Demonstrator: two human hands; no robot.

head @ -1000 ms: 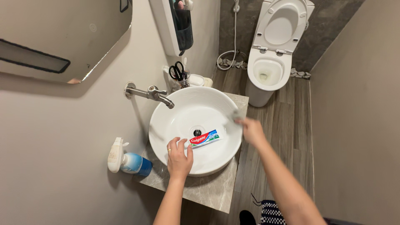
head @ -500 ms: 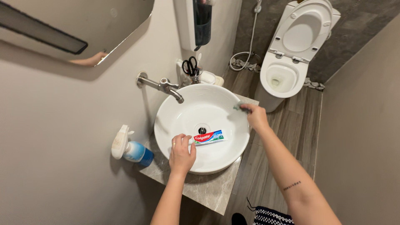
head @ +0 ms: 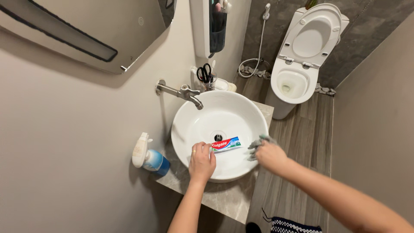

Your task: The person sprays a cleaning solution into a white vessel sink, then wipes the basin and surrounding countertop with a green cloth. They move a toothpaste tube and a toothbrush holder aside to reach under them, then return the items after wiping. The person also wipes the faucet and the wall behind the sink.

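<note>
1. Small bathroom seen from above: a round white basin (head: 189,129) sits on a grey stone counter (head: 224,198) against a beige wall, with a wall tap (head: 183,92) over it and an open toilet (head: 302,64) beyond on the wood-look floor.
2. Your right hand (head: 269,155) is bunched around a grey cloth (head: 258,144), pressing it against the basin's right rim. The cloth looks soft, limp and light; judged from that, a full-fist grip suits it better than a fingertip pinch.
3. Your left hand (head: 202,162) lies on the near inner wall of the basin, fingers together and curled, touching the tail end of a toothpaste tube (head: 226,144). Whether it pinches the tube, you cannot tell.
4. The tube lies flat just below the drain (head: 218,138); it likely squashes easily and slides on wet glaze, so hold it at the stiff crimped end.
5. Both forearms reach in from below, right arm angled across from the right.
6. A blue spray bottle (head: 151,159) lies on its side left of the basin.
</note>
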